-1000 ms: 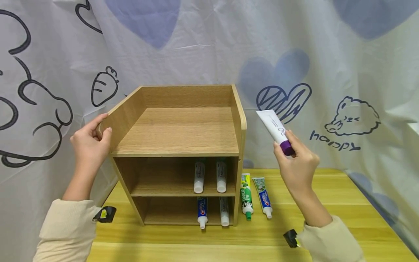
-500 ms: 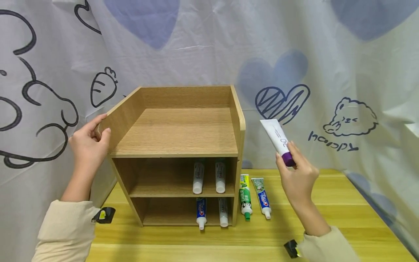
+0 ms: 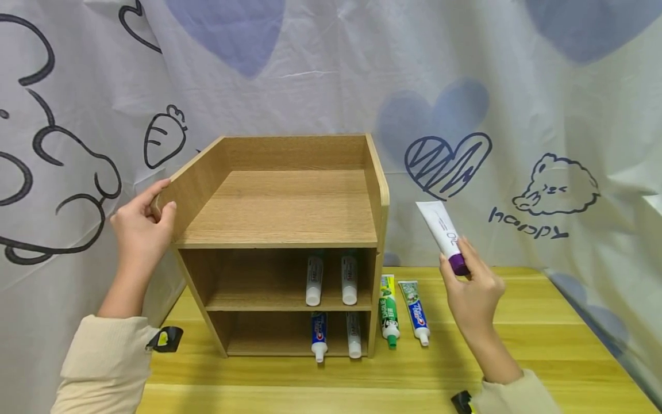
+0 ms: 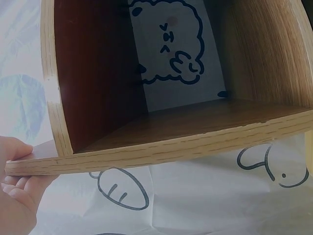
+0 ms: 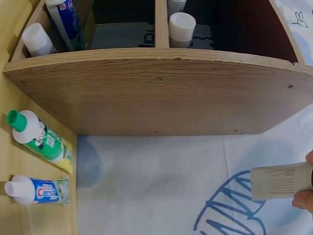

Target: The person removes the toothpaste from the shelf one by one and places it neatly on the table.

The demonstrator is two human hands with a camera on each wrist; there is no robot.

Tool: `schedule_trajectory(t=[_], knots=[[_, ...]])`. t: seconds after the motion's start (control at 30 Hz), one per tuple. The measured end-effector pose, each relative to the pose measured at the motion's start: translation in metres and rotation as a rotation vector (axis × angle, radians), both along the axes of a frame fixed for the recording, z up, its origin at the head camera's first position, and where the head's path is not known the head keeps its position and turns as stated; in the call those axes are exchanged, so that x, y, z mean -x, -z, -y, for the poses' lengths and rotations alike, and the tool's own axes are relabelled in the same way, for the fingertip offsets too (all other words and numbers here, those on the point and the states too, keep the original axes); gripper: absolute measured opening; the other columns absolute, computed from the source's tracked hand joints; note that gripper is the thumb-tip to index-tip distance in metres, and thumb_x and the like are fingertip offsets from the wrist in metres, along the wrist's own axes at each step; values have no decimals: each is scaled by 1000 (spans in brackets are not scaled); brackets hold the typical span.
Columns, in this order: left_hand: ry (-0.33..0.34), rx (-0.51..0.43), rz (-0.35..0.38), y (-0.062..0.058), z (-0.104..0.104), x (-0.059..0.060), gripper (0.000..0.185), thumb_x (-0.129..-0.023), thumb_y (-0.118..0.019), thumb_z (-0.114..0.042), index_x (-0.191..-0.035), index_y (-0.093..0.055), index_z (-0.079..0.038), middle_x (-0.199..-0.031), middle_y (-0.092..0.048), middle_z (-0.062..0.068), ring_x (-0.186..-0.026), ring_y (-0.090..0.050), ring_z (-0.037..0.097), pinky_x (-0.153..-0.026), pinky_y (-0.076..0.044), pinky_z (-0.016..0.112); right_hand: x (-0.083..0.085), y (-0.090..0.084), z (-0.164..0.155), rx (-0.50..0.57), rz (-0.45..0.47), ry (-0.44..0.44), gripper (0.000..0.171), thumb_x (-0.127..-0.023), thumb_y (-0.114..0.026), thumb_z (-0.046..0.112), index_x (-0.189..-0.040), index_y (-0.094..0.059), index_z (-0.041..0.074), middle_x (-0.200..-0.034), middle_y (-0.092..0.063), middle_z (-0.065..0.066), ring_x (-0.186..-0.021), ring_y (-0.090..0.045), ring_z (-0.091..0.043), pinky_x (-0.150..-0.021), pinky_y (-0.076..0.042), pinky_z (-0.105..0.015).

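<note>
My left hand (image 3: 141, 225) grips the front edge of the left side panel of a wooden shelf unit (image 3: 289, 198). In the left wrist view its thumb and fingers lie on either side of the board (image 4: 98, 165). To the right of the shelf, my right hand (image 3: 474, 293) pinches a white toothpaste tube (image 3: 438, 226) by its purple cap end. The tube tilts, its flat end pointing up and left, raised above the table. In the right wrist view the tube (image 5: 279, 182) shows lines of small print, and most of the hand is out of frame.
Two white-capped tubes (image 3: 314, 282) lie on the middle shelf. Below are a blue tube (image 3: 319, 333) and a white one (image 3: 354, 336). Right of the unit, a green-yellow tube (image 3: 389, 310) and a blue-green tube (image 3: 415, 310) lie on the yellow wooden table (image 3: 496, 356). A patterned curtain (image 3: 320, 69) hangs behind.
My right hand has lowered the toothpaste tube and shifted it slightly to the right. My left hand stays on the side panel, and the shelf and other tubes have not moved.
</note>
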State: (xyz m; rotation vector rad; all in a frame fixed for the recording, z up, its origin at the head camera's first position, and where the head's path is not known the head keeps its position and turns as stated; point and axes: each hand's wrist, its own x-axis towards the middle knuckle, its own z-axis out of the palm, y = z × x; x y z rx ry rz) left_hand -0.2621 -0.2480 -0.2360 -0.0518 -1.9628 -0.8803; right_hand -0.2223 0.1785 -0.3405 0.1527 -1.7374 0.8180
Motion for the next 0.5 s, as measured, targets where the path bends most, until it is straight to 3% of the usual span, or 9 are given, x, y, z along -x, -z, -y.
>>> schedule_trajectory(t=[0.5], knots=[[0, 7, -17, 0, -1, -1, 34, -77, -57, 3, -109, -68, -3, -46, -29, -28, -39, -24, -11, -42, -20, 13, -1, 35, -3, 51, 6, -6, 41, -66, -73, -12, -106, -62, -13, -104, -61, -32, -87, -61, -50, -71, -36, 4]])
